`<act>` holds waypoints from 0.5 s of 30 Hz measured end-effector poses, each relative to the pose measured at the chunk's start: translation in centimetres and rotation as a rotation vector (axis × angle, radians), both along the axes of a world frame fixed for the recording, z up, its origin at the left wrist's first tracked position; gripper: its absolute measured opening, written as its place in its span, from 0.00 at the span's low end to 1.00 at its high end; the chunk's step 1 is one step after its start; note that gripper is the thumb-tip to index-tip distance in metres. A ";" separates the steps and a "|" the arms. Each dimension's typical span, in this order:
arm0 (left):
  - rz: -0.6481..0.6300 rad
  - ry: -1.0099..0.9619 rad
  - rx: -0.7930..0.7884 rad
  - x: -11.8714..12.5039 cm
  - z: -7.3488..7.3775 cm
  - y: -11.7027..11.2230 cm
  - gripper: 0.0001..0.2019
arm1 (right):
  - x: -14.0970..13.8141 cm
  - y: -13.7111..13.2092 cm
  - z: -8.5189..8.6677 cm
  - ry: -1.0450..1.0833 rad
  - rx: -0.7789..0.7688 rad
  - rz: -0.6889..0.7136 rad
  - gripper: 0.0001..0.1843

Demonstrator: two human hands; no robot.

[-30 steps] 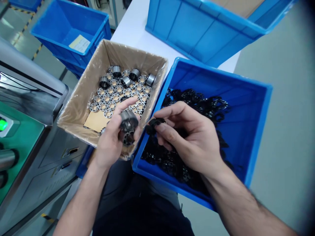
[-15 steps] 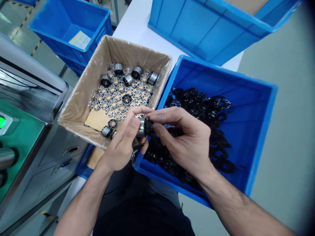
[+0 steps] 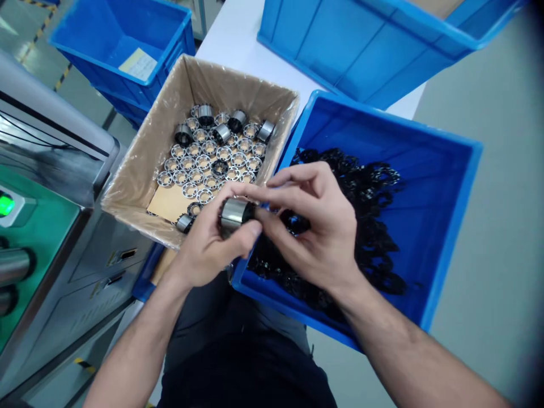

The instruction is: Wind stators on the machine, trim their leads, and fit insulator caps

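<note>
My left hand (image 3: 212, 243) is closed around a stator core (image 3: 234, 214), a silver laminated cylinder with black end pieces. It lies on its side, with the left thumb along its lower edge. My right hand (image 3: 317, 226) pinches at the core's right black end with thumb and forefinger, partly hiding that end. A black ring (image 3: 295, 221) shows under the right hand's curled fingers; whether the palm holds it I cannot tell. Both hands are above the border between a plastic-lined carton (image 3: 140, 164) and a blue bin (image 3: 457, 226).
Silver ring-shaped cores (image 3: 195, 177) and several capped cores (image 3: 222, 134) lie in the carton beside a cardboard sheet (image 3: 168, 201). Black plastic rings (image 3: 378, 238) are heaped in the blue bin. Another blue bin (image 3: 331, 51) stands behind, and a green-topped machine (image 3: 38, 249) is at left.
The stator core has shifted slightly left and shows more of its silver side. My left thumb has moved from above it to its lower edge. The right fingers have lifted and bent more.
</note>
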State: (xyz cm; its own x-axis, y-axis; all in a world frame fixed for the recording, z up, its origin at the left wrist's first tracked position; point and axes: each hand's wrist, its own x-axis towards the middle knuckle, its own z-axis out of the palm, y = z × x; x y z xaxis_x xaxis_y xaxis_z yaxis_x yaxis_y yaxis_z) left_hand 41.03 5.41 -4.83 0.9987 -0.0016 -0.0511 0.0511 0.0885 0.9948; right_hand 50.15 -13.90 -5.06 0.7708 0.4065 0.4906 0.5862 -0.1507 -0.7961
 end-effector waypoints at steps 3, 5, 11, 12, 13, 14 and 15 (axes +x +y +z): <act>0.164 -0.005 0.662 0.5 0.9 4.0 0.13 | 3.7 -2.0 -0.4 0.105 -0.212 -0.127 0.13; 0.179 0.099 1.071 0.7 1.0 7.3 0.14 | 5.9 -3.4 -1.1 0.206 -0.546 -0.145 0.10; 0.020 0.292 1.365 1.1 0.3 11.8 0.31 | 5.4 -2.7 -4.1 0.443 -1.094 0.309 0.16; 0.070 0.274 1.298 1.3 0.4 11.4 0.33 | 4.9 -2.0 -4.6 0.456 -1.103 0.351 0.18; 0.114 0.250 1.190 1.5 0.5 10.7 0.32 | 4.5 -1.5 -4.9 0.463 -1.111 0.380 0.17; 0.151 0.222 1.046 1.6 0.7 9.9 0.30 | 4.3 -1.0 -5.1 0.467 -1.115 0.396 0.15; 0.175 0.195 0.873 1.8 0.9 8.9 0.26 | 4.3 -0.8 -5.1 0.469 -1.115 0.404 0.11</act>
State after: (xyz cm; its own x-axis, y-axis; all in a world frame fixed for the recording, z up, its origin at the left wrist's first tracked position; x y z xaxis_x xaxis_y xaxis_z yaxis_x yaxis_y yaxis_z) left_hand 42.82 14.31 -3.96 0.9544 0.2682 -0.1309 0.2824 -0.6698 0.6867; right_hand 54.41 -14.72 -10.16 0.5024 0.6660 -0.5513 0.4444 -0.7459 -0.4961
